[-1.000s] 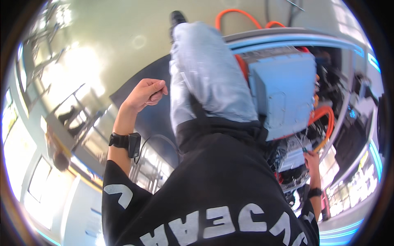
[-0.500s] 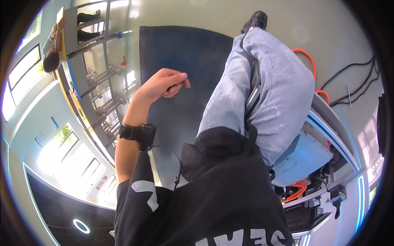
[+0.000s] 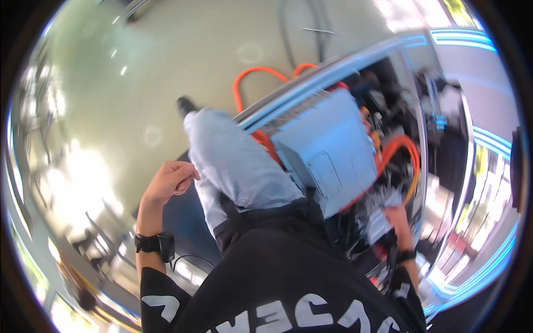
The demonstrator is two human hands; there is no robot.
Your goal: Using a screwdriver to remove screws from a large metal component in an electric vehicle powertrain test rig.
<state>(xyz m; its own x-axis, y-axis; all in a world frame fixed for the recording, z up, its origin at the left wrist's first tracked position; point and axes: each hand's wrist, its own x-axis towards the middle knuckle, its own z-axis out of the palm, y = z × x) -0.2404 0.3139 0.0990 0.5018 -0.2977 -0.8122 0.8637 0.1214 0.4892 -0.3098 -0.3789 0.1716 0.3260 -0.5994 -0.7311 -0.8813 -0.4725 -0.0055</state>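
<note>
My left hand (image 3: 173,180) hangs in front of my left side near my leg, its fingers curled in and nothing visible in them. My right hand (image 3: 396,216) reaches into an open equipment bay and lies at a silver-grey metal part (image 3: 378,225). Its fingers are blurred, so whether they grip that part is unclear. Beside it, a large pale blue-grey metal housing (image 3: 325,150) with raised oval outlines fills much of the bay. Thick orange cables (image 3: 401,147) loop between the housing and my right hand.
A metal frame rail (image 3: 333,72) borders the bay on its far side. Another orange cable (image 3: 250,72) bends out over the floor (image 3: 183,50), where dark cables (image 3: 288,33) also lie. A dark mat (image 3: 186,222) is partly under my legs.
My view and body have turned right, bringing the bay to the middle. My right hand has come into view at the metal part. My left hand remains curled beside me.
</note>
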